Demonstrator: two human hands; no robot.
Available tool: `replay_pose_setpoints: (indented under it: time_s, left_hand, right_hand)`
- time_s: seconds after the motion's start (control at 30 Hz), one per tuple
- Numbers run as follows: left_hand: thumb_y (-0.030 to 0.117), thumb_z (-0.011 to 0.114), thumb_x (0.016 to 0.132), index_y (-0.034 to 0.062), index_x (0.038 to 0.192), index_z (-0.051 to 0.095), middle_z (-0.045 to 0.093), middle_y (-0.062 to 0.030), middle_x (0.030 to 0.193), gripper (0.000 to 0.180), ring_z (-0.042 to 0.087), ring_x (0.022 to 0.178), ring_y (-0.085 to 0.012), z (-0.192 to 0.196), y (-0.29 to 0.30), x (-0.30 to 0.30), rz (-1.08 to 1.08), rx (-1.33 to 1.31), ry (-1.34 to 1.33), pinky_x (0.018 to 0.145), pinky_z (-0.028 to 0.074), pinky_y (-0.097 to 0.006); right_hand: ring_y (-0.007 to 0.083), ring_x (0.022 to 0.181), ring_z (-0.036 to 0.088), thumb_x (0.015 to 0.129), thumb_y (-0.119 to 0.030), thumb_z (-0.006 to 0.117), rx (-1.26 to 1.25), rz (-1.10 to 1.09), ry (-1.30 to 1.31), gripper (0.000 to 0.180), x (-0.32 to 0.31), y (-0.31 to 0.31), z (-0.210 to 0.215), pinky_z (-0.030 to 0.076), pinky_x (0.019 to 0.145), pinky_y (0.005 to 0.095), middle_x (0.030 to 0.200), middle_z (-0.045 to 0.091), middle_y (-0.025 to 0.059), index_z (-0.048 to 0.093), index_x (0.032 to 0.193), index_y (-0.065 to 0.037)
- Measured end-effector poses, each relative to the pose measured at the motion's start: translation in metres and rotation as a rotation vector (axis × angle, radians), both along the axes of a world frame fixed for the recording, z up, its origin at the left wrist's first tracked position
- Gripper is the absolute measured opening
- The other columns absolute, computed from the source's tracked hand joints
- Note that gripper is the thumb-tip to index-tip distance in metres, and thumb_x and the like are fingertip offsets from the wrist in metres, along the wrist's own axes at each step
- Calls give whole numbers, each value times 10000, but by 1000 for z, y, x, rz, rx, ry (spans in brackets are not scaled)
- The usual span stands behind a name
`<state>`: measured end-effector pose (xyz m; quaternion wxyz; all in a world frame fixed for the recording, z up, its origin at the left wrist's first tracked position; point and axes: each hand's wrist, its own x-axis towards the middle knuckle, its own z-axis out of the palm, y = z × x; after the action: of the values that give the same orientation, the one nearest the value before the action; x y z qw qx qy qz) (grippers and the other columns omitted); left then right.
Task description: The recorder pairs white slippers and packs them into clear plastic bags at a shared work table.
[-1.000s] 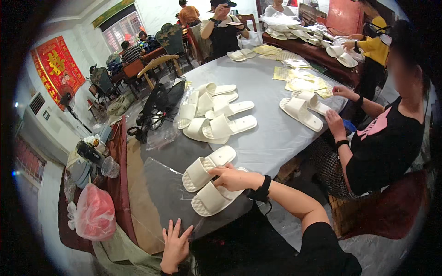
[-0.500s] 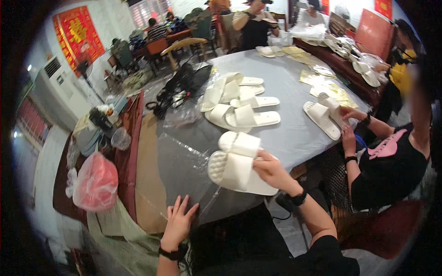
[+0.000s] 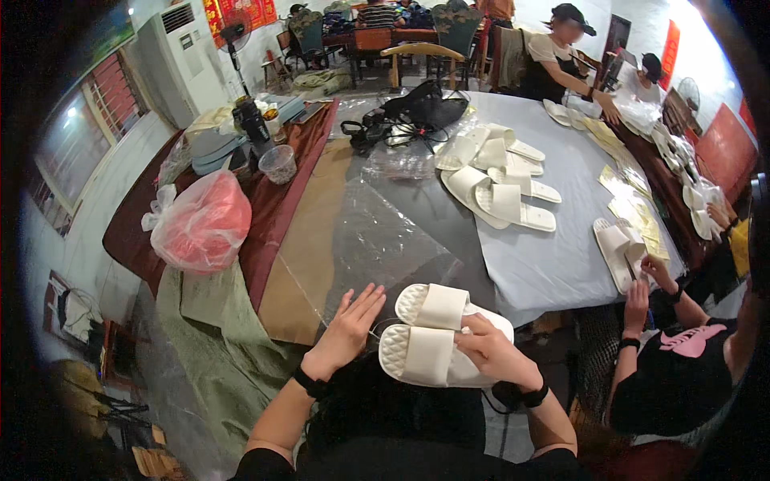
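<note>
The counter (image 3: 553,264), a large round one under a pale grey cloth, is filling the middle of the view, and its near edge is curving just in front of the person. A clear plastic sheet (image 3: 377,232) is lying over its left part, with open surface between the near edge and the heap of white slippers (image 3: 497,180) further back. A red plastic bag (image 3: 200,224) is sitting on the dark red side table (image 3: 273,208) to the left, well apart from the hands. A co-worker in black (image 3: 682,377) is sitting at the right edge, handling another slipper (image 3: 618,248).

The pair of white slippers (image 3: 437,341) is lying at the near edge, one overlapping the other. The right hand (image 3: 493,353) is resting on the pair's right side, fingers (image 3: 473,325) curled over the nearer slipper and gripping it. The left hand (image 3: 349,329) is lying flat just beside the pair's left end, fingers (image 3: 365,301) spread open, holding nothing.
</note>
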<state>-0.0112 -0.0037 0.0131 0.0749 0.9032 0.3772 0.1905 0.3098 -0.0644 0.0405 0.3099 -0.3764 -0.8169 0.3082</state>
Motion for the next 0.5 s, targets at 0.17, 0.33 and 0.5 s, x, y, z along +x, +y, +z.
replay_pose_setpoints:
  time_s: [0.17,0.33,0.5]
  left_hand:
    - [-123,521,833,6,1473,472,431,-166,1579,655,379,1484,-352,17,-10,4,-4,1,-139,1188,294,-568]
    - [-144,496,830,20,1533,399,404,-158,1599,729,337,1506,-363,29,-25,27,-114,-48,-140,1213,257,-564]
    - [-145,529,808,26,1552,376,342,-150,1637,778,269,1540,-342,38,-37,43,-286,-125,-248,1238,210,-561]
  right_hand:
    - [367,1031,522,884,29,627,119,-60,-189,244,-27,8,-5,446,902,445,1070,547,172,660,1126,8]
    - [407,1052,517,890,9,616,182,-102,-229,301,-56,26,-18,446,901,463,1137,544,207,632,1190,1]
    - [487,1138,524,867,-75,640,161,-189,-74,356,-77,55,-39,437,965,539,1223,554,282,607,1217,-11]
